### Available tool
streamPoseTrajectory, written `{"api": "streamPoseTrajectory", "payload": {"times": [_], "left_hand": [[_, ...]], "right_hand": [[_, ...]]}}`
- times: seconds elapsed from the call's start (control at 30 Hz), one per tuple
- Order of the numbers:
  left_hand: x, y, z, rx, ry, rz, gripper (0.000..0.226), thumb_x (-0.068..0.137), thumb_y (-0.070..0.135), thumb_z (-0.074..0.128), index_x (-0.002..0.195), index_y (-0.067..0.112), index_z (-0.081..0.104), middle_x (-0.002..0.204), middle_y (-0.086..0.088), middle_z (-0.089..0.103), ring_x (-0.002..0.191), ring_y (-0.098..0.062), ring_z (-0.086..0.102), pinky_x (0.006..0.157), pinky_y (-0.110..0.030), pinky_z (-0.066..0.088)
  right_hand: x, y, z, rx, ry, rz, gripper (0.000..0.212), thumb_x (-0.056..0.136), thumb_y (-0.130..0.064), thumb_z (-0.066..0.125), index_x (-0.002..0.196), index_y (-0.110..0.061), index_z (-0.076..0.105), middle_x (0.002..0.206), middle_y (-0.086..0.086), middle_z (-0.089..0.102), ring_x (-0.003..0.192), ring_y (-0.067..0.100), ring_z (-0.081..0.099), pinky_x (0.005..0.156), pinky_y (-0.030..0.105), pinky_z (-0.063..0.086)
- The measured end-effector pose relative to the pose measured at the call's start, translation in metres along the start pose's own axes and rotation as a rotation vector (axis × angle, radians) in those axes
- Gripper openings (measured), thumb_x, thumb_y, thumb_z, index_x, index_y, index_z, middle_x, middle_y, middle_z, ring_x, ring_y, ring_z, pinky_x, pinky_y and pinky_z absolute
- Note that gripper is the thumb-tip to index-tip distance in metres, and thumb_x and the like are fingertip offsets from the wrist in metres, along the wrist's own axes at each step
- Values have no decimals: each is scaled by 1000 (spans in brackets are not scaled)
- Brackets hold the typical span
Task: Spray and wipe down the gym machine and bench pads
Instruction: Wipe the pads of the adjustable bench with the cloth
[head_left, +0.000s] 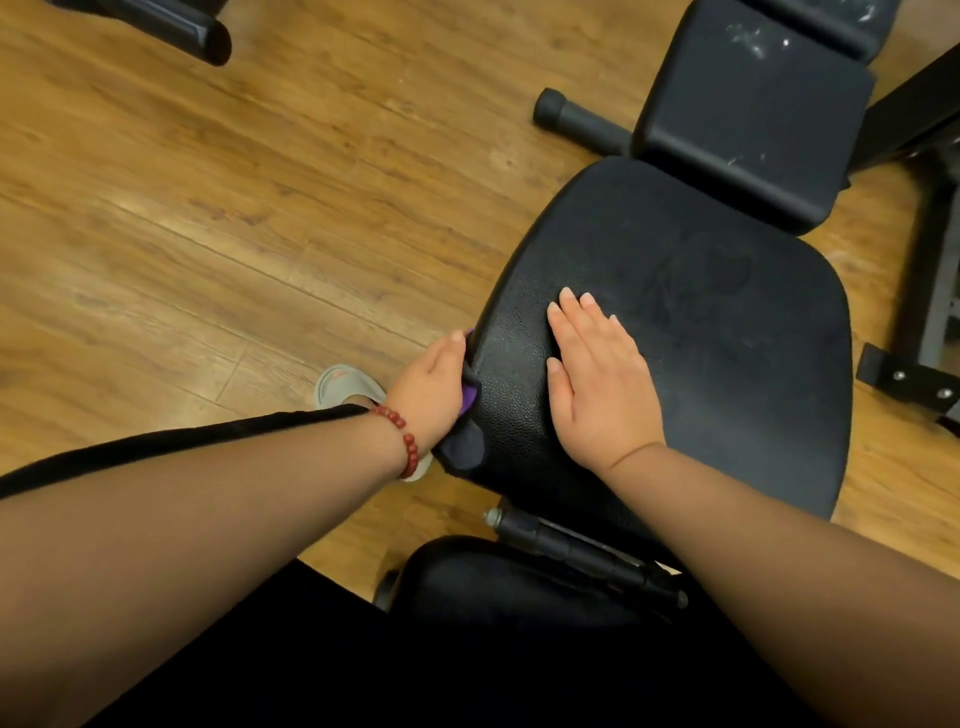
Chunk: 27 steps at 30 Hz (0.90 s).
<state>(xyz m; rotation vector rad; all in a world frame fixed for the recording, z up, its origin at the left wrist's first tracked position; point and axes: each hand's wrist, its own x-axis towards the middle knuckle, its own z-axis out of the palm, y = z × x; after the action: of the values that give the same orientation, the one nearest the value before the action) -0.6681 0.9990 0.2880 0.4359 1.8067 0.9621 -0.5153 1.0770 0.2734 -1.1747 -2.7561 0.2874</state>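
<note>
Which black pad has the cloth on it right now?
The wide middle pad: the left hand holds the purple cloth against its left edge. The smaller pad beyond shows white streaks.

The left hand (431, 384) covers most of the cloth (463, 451); the farthest pad (821, 23) is cut by the top edge.
</note>
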Motion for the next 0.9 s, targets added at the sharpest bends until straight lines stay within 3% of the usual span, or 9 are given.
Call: {"api": "streamPoseTrajectory", "payload": {"times": [0.1, 0.23, 0.33, 0.4, 0.5, 0.6, 0.7, 0.83, 0.9], "left_hand": [[6, -6, -1, -162, -70, 14, 27, 107, 27, 33, 117, 33, 57, 104, 16, 62, 106, 0, 59, 84, -10, 46], [-11, -29, -15, -67, -198, 77, 38, 107, 32, 26, 140, 31, 43, 137, 15, 51, 128, 12, 41, 110, -14, 29], [-3, -20, -16, -112, -191, 48, 31, 107, 25, 26, 131, 32, 44, 121, 18, 53, 99, 28, 47, 85, 4, 35], [3, -12, -13, -125, -190, -16, 34, 107, 27, 27, 134, 28, 48, 115, 17, 53, 98, 18, 51, 65, 7, 35], [2, -14, -12, -109, -144, -56, 36, 107, 29, 27, 132, 25, 53, 110, 15, 54, 99, 4, 48, 60, 8, 33], [-6, -26, -18, -92, -188, -61, 39, 107, 29, 25, 135, 23, 52, 116, 15, 56, 96, 16, 49, 76, 7, 34], [4, -26, -20, -43, -188, -84, 39, 105, 38, 29, 125, 29, 62, 125, 7, 60, 122, -5, 53, 106, -19, 36], [16, -9, -15, -78, -149, -199, 38, 102, 49, 32, 111, 31, 65, 103, 6, 68, 104, -13, 61, 91, -24, 47], [8, -11, -16, 19, -193, -159, 47, 104, 48, 26, 126, 26, 61, 115, 5, 65, 113, -13, 57, 93, -21, 42]], "right_hand": [[0, 1, 0, 1, -9, 4, 53, 98, -27, 30, 144, -4, 44, 151, 12, 42, 142, 29, 35, 118, 43, 23], [0, 1, 0, -6, -11, -3, 53, 97, -26, 31, 144, -4, 44, 152, 12, 41, 142, 29, 34, 118, 43, 24], [1, 1, 1, -12, -16, -7, 53, 98, -26, 31, 145, -5, 43, 152, 12, 40, 143, 28, 33, 119, 41, 21], [1, 2, 1, -13, -16, -6, 53, 98, -26, 31, 145, -5, 43, 153, 11, 40, 143, 28, 32, 119, 40, 20], [1, 2, 2, -15, -23, -9, 53, 98, -26, 31, 145, -5, 41, 154, 11, 38, 144, 27, 30, 120, 40, 19], [2, 1, 1, -19, -28, -11, 53, 98, -25, 31, 146, -5, 41, 154, 11, 38, 144, 27, 29, 120, 39, 18], [2, 0, 1, -19, -27, -11, 53, 97, -25, 31, 146, -5, 41, 154, 12, 38, 144, 28, 30, 119, 41, 20], [2, 0, 0, -28, -22, -17, 53, 97, -24, 32, 145, -4, 41, 153, 13, 38, 143, 29, 31, 119, 40, 19], [2, -1, 0, -39, -26, -19, 54, 97, -24, 32, 146, -4, 40, 154, 13, 38, 144, 29, 30, 119, 40, 18]]}}
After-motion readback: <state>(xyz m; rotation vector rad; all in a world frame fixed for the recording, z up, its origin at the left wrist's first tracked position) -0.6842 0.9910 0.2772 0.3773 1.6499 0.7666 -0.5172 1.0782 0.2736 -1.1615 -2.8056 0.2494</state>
